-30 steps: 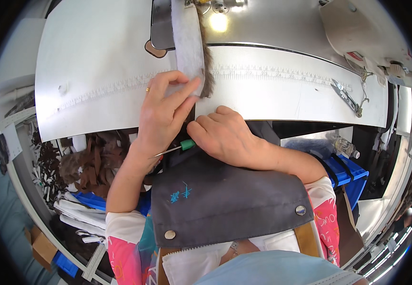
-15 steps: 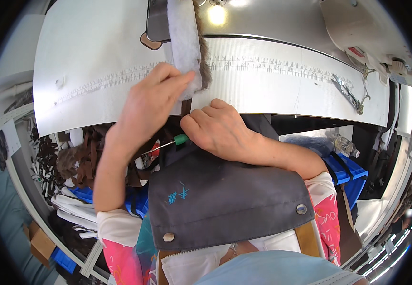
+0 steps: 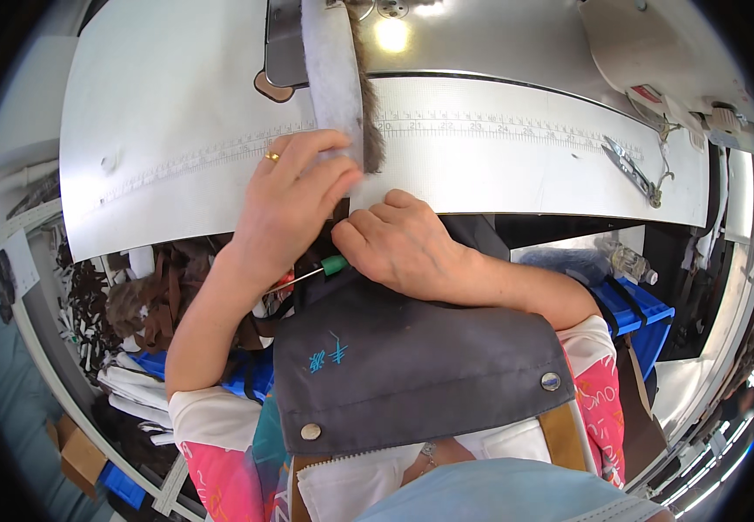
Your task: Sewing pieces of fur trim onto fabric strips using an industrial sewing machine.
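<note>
A long strip of fur (image 3: pixel 335 83) runs toward me over the white table, its pale backing up and brown fur showing along its right edge. My left hand (image 3: pixel 285 191) is at its near end, fingers bent over the backing and closed on it; the fingertips are slightly blurred. Just below, a dark brown strip (image 3: pixel 341 209) passes over the table edge between my hands. My right hand (image 3: pixel 407 248) is curled, its thumb side closed on that brown strip. Against my right hand sits a green-handled tool (image 3: pixel 333 264) with a thin metal shaft pointing lower left; its grip is partly hidden.
The white tabletop (image 3: pixel 159 113) carries a printed ruler scale. A sewing machine (image 3: pixel 655 52) stands at the back right, with thread snips (image 3: pixel 629 165) tied on a cord below it. Brown scraps (image 3: pixel 150 296) lie at lower left. A plastic bottle (image 3: pixel 629 261) and blue crate (image 3: pixel 633 304) are right.
My left hand has shifted down toward me along the fur strip, its fingers more spread over the end. My right hand and the green-handled tool have barely moved.
</note>
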A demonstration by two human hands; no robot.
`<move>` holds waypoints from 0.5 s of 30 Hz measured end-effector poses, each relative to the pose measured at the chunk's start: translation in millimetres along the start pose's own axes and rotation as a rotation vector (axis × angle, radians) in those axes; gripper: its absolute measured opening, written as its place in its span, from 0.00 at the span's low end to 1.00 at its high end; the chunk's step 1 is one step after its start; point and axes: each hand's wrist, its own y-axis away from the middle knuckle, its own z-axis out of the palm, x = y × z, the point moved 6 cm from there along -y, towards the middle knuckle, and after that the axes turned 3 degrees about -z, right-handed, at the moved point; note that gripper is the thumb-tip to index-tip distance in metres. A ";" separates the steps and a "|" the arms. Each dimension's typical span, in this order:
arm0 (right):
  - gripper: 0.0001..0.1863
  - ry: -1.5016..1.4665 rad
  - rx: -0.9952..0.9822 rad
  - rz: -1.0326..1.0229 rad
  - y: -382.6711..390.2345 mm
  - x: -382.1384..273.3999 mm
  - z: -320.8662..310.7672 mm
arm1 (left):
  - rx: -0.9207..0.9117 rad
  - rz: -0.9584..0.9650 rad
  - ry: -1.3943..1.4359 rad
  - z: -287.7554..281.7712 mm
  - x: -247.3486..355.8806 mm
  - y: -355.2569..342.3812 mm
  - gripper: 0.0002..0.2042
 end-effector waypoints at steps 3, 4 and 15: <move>0.06 -0.002 -0.002 -0.009 -0.9 -1.2 -0.8 | -0.062 -0.113 0.109 3.5 -9.9 -2.7 0.07; 0.06 0.001 -0.009 -0.015 -1.4 -1.5 -0.2 | -0.082 -0.198 0.151 5.1 -14.6 -3.5 0.07; 0.08 -0.116 0.015 0.223 -2.6 19.2 -33.6 | 0.005 -0.055 0.108 10.5 -15.5 -6.2 0.09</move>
